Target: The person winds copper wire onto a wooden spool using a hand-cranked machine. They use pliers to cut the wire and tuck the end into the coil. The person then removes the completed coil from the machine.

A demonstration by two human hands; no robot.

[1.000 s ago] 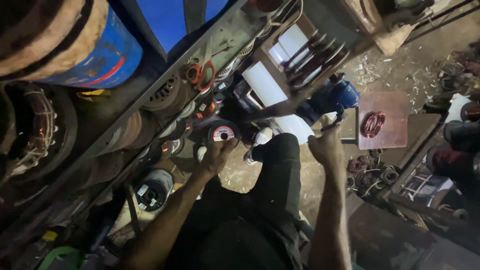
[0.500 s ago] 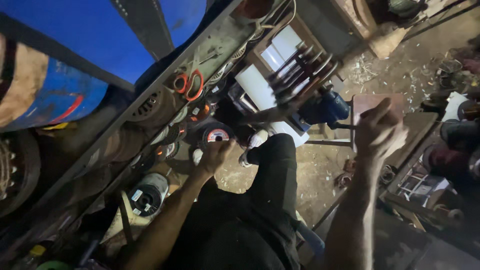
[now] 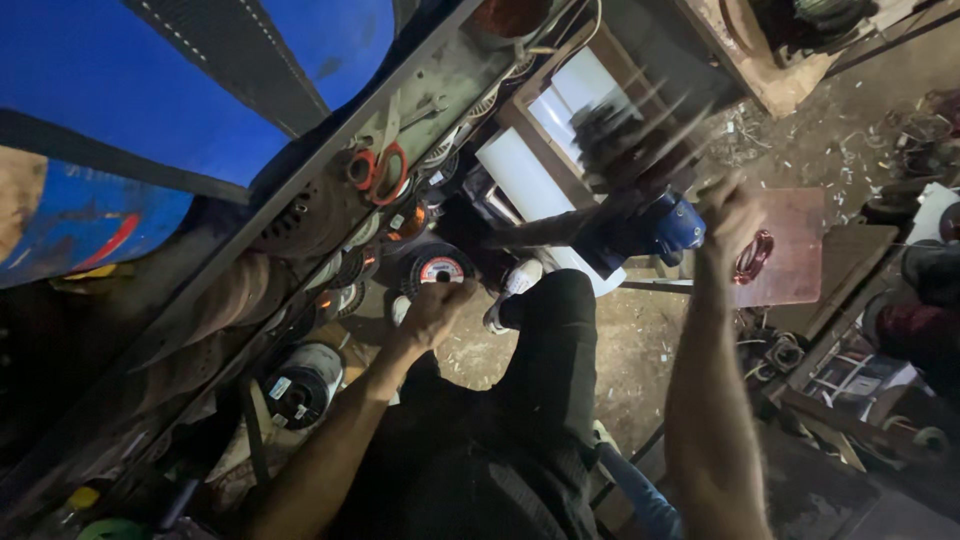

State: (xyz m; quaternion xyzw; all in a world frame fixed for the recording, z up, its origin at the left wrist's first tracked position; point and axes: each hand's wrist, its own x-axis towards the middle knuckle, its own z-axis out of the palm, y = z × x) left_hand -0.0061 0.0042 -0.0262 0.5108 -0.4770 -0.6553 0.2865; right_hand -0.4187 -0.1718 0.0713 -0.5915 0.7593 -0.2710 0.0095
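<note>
My left hand (image 3: 436, 308) is curled into a fist just below a black disc with a red and white label (image 3: 441, 269); nothing shows inside the fingers. My right hand (image 3: 728, 212) is blurred and closed at the right end of a blue hand-cranked machine (image 3: 655, 230), gripping its crank. A dark frame of rods (image 3: 625, 125) beyond the machine is smeared by motion. A copper wire coil (image 3: 754, 256) lies on a reddish board (image 3: 795, 270) right next to my right hand. My dark-trousered legs (image 3: 545, 370) stretch out between my arms.
A long metal shelf (image 3: 330, 215) on the left carries orange-handled scissors (image 3: 378, 172), motor parts and spools (image 3: 300, 380). A blue drum (image 3: 70, 215) stands far left. White panels (image 3: 525, 180) lean ahead. Scrap and wire bits litter the dirt floor (image 3: 640, 340). Clutter fills the right edge.
My right hand went from the blue machine up to the reddish board and has come back down beside the machine. The rod frame is now blurred. My left hand stayed by the labelled disc.
</note>
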